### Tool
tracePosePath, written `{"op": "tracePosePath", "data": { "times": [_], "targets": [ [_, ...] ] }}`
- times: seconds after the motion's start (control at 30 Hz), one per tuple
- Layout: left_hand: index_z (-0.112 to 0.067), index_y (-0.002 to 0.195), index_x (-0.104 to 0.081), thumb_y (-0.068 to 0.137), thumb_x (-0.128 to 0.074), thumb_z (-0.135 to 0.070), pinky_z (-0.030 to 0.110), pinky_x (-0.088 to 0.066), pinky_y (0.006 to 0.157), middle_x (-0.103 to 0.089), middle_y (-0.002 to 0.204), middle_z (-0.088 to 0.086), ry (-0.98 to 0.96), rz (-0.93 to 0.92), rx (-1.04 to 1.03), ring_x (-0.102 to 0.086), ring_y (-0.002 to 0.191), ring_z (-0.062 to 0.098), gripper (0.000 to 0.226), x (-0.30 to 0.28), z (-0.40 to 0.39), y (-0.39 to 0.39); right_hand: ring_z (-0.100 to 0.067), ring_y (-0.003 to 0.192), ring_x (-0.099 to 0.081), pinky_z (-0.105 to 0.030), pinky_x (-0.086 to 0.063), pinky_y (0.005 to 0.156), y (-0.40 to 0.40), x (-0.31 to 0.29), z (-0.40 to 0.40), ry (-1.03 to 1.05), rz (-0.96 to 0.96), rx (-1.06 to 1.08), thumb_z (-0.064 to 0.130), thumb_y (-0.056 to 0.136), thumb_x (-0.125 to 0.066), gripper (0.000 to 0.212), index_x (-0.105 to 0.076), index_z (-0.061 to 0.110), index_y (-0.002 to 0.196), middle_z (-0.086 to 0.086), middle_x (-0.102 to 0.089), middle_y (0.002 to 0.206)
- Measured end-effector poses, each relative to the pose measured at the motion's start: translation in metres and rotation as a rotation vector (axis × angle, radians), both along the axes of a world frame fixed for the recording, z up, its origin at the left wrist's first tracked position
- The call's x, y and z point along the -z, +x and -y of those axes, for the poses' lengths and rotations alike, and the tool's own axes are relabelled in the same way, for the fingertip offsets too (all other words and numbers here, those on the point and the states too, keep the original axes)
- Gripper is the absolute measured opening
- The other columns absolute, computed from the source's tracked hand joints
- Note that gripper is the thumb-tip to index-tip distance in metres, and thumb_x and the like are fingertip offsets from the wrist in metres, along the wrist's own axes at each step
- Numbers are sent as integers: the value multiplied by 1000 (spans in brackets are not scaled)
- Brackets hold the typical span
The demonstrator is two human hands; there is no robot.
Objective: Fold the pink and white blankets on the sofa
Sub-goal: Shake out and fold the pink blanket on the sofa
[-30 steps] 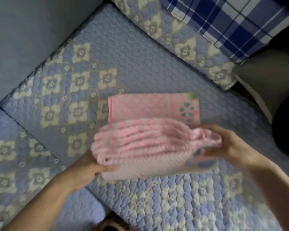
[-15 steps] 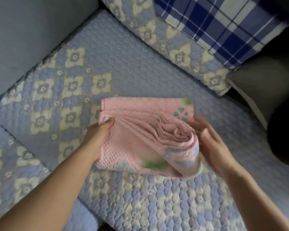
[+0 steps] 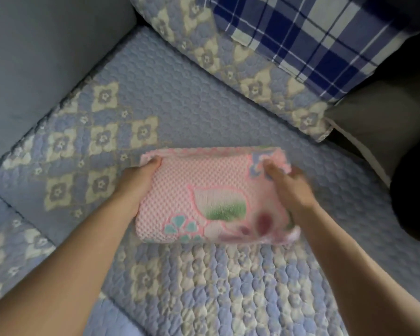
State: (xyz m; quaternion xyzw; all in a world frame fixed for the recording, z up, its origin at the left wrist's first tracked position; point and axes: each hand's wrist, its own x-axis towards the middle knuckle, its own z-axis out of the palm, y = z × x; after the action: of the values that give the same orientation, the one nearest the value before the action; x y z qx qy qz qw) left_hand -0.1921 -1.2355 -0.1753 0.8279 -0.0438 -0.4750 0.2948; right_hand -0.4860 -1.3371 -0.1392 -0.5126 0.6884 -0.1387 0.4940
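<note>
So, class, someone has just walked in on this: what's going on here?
A person is folding a pink blanket on a sofa covered by a blue quilted cover. The blanket is already a compact folded bundle lying flat on the seat. The left hand grips its left end, thumb on top at the far corner. The right hand is blurred but lies on the right end, fingers towards the far right corner. A blue checked cushion leans at the back.
</note>
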Motion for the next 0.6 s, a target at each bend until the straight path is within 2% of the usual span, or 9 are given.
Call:
{"op": "tracePosePath", "data": {
  "times": [0.07,0.13,0.2,0.23,0.27,0.33,0.47,0.53,0.6],
  "targets": [
    [-10,132,-60,85,-55,-71,37,-48,96,-62,134,16,184,237,180,-61,119,34,77,-2,13,-11,-22,78,-69,-32,-51,72,5,17,12,102,-22,43,58,90,-62,41,-71,21,78,3,-73,82],
    [-11,132,-52,94,-52,-51,47,-44,96,-56,134,21,216,668,366,-54,121,41,55,-10,12,-17,-24,84,-71,-37,-56,84,4,26,22,154,-71,25,62,88,-62,44,-71,20,79,0,-75,87],
    [-13,136,-49,93,-55,-38,51,-41,98,-53,129,20,-9,1084,576,-50,119,42,51,-19,1,-29,-26,80,-72,-40,-58,84,5,24,26,164,-75,56,65,82,-65,49,-73,17,81,-3,-76,84],
    [-14,138,-50,93,-53,-39,50,-40,100,-54,129,18,-156,1169,661,-49,119,40,52,-23,-2,-36,-26,76,-72,-41,-60,81,6,24,27,139,-52,79,65,81,-66,49,-74,16,82,-4,-76,81],
    [-16,140,-51,93,-49,-45,49,-39,103,-56,132,15,-236,1139,738,-49,122,37,55,-26,-3,-41,-25,73,-73,-40,-61,76,6,22,27,106,-25,84,62,82,-67,47,-75,16,84,-3,-76,77],
    [-20,146,-46,89,-41,-62,49,-37,110,-53,143,9,-212,946,889,-46,134,31,71,-21,-3,-41,-20,72,-74,-35,-60,70,6,18,23,91,74,30,51,87,-69,35,-77,17,88,-1,-77,77],
    [-32,158,-14,75,-44,-88,39,-13,123,-20,166,-7,-36,662,1453,-15,152,16,105,-10,19,-10,-29,89,-75,-47,-57,88,-10,19,12,239,395,-1,30,87,-74,23,-77,11,100,-17,-76,102],
    [-32,159,-13,70,-56,-86,32,-14,122,-20,166,-9,-144,571,1605,-19,151,13,113,-14,40,-13,-35,95,-73,-52,-55,90,-17,20,9,298,534,-28,20,82,-76,35,-71,5,113,-21,-74,109],
    [-36,158,-14,62,-67,-85,31,-22,122,-28,163,-10,-280,413,1595,-29,148,12,120,-17,56,-28,-40,104,-70,-51,-55,89,-22,13,11,397,688,-148,13,75,-83,60,-59,1,128,-25,-69,118]
  ]
}}
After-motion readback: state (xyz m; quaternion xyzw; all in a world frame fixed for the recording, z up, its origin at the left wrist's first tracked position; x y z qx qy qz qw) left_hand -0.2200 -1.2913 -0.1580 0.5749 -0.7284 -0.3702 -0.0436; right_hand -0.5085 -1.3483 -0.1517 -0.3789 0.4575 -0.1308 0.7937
